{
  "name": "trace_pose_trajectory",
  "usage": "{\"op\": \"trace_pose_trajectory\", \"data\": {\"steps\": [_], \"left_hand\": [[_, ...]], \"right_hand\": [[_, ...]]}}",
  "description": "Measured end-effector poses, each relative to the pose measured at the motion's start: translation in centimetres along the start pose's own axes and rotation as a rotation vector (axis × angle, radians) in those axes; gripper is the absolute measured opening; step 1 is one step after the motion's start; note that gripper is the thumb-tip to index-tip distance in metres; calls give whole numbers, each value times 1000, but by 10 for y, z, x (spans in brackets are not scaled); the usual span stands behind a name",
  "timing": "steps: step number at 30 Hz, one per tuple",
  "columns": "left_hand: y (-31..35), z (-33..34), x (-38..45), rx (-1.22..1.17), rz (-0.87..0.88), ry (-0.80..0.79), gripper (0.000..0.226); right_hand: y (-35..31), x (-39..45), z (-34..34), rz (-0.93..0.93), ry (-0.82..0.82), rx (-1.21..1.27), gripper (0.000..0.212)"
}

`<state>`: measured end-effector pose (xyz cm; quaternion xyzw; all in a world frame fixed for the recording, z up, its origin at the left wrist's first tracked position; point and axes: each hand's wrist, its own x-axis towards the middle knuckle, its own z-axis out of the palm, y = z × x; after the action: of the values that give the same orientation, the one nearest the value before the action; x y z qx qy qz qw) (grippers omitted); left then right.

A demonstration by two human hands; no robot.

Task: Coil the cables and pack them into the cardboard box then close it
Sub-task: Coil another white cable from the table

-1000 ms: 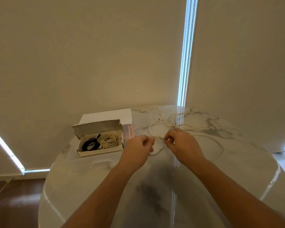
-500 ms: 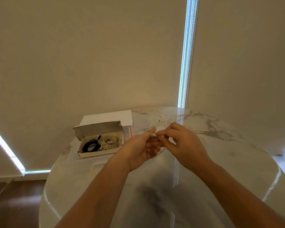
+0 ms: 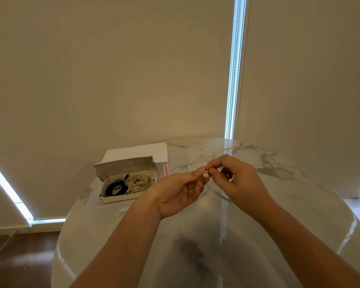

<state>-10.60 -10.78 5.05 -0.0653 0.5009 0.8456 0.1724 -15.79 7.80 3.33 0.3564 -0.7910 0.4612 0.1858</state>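
Thin white cable (image 3: 197,161), uncoiled; one end pinched between both hands above the surface (image 3: 299,196), mid-scene, a little right of the cardboard box

Rest of the cable runs away from the grip toward the far side: one loop curving far-left toward the wall, another strand trailing far-right across the marble. Long axis roughly left-right along the far edge, all slack beyond the fingertips

Left hand (image 3: 181,190): palm turned up, thumb and forefinger closed on the cable end. Right hand (image 3: 239,179): fingers curled, tips closed on the same end, touching the left's. A small connector seems to hang just below the left fingers; too small to be sure

Right hand sits nearer the loose run, so my guess is it draws slack in while the left keeps the growing coil

Cardboard box (image 3: 125,181), left of the hands, lid standing open at its far side. Inside: black cable (image 3: 116,187) at left, cream cable (image 3: 139,181) at right, both coiled, touching. Room for a third looks tight
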Motion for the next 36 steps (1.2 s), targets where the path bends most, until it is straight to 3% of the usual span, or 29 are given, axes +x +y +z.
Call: {"op": "trace_pose_trajectory", "data": {"steps": [4,9,13,19,22,29,32,36], "left_hand": [[1,2,-5,93,-11,-1,24],[9,10,-11,277,25,18,30],[19,13,-15,247,90,-54,22],[29,15,-19,231,143,-144,24],[30,19,-18,160,198,-155,23],[39,9,0,-211,418,-149,21],[42,-1,12,-304,531,-50,30],[40,-9,27,-350,641,91,30]], "right_hand": [[5,1,-2,61,20,44,13],[23,8,4,60,-68,-154,22],[34,12,12,95,-87,-230,26],[32,22,20,138,8,-95,41],[30,29,24,97,3,-151,6],[16,24,34,196,-48,10,17],[14,17,38,199,-69,16,10],[6,12,37,102,-103,-120,30]]}}
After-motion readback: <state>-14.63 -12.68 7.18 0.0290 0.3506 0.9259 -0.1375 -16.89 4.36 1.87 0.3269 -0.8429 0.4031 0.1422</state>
